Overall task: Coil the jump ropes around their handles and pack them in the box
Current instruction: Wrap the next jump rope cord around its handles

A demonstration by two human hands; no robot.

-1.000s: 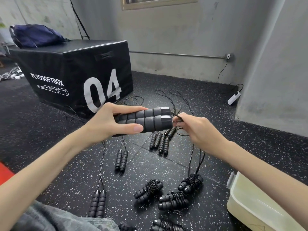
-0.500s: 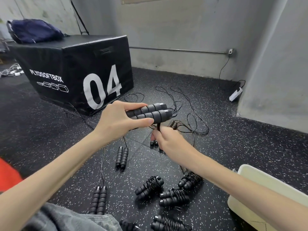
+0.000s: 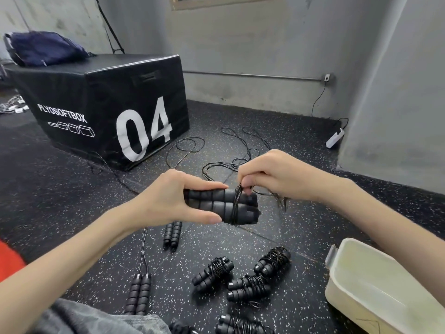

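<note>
The pair of black foam handles point(image 3: 221, 206) lies side by side, held level in the air between the two hands. The left hand point(image 3: 168, 201) grips them from the left end, thumb underneath and fingers along the top. A few turns of thin black rope point(image 3: 236, 203) already circle the handles near their right end, just past the left fingertips. The right hand point(image 3: 272, 175) sits directly above that end, its fingertips pinching the rope where it rises off the wraps; the loose rest of the rope trails away on the floor behind the hands.

Below the hands, on the speckled black floor point(image 3: 60, 189), three finished bundles point(image 3: 243, 276) with rope wound round their handles lie close together, and a fourth point(image 3: 240, 325) rests nearer the bottom edge. Under the left hand, two uncoiled handle pairs point(image 3: 172, 235) and point(image 3: 138, 295) lie with their ropes stretched out. Under the right forearm stands the open pale plastic box point(image 3: 342, 285). Well beyond the left hand sits a black plyo box point(image 3: 96, 97) marked 04, with a dark blue bag point(image 3: 45, 48) on top.
</note>
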